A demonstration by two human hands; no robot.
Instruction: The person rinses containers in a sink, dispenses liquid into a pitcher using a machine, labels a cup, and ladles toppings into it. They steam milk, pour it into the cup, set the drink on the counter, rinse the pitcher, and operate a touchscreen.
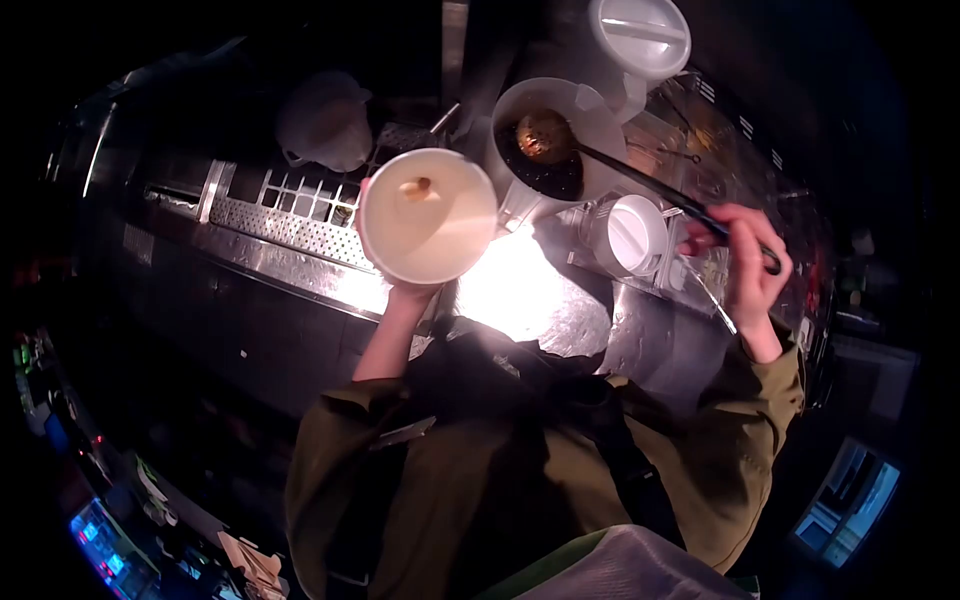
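Note:
My left hand (405, 292) is wrapped round a white cup (428, 232), whose open mouth faces the camera. A small brown and pale lump or residue shows inside the cup, near its upper wall. My right hand (745, 250) grips the black handle of a ladle (640, 180). The ladle's bowl is over the dark contents of a white pitcher (510, 105), and what it holds is brown and glossy. Between the pitcher and my right hand stands a clear container with a white lid (636, 235).
A pale pitcher (328, 122) stands at the back left, beside a white rack (310, 200) and a perforated metal strip (285, 228). A round white lid (640, 38) is raised behind the dark-filled pitcher. Clear-lidded containers (705, 150) lie to the right. The steel counter's edge (265, 262) runs across the front.

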